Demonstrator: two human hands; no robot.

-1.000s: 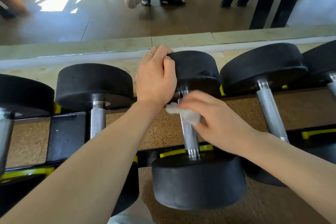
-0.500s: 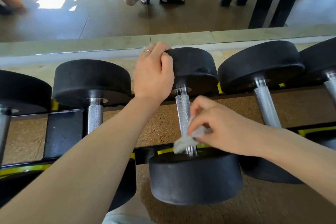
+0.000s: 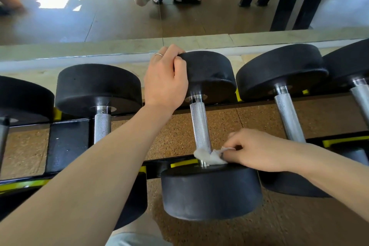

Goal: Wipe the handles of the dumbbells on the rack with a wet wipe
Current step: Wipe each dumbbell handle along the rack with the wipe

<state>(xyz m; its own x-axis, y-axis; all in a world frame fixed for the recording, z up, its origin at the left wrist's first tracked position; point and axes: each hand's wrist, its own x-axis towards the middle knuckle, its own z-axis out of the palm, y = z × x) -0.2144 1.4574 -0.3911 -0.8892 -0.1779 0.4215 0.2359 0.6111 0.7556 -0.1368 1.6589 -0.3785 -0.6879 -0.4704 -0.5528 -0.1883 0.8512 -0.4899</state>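
Observation:
A row of black dumbbells with knurled steel handles lies across a black and yellow rack (image 3: 67, 146). My left hand (image 3: 165, 82) grips the far head of the middle dumbbell (image 3: 211, 191), fingers curled over its top edge. My right hand (image 3: 257, 150) pinches a crumpled white wet wipe (image 3: 209, 157) against the near end of that dumbbell's handle (image 3: 199, 124), just above the near head. The upper stretch of the handle is bare.
Neighbouring dumbbells flank it: one to the left (image 3: 99, 88), one to the right (image 3: 283, 70), more at both frame edges. A floor-level mirror (image 3: 119, 16) behind the rack reflects the rack, floor and a person's feet. Speckled brown flooring (image 3: 299, 225) lies beneath.
My right hand slid the wipe down the handle from near the far head to the near end. My left hand kept its grip on the far head.

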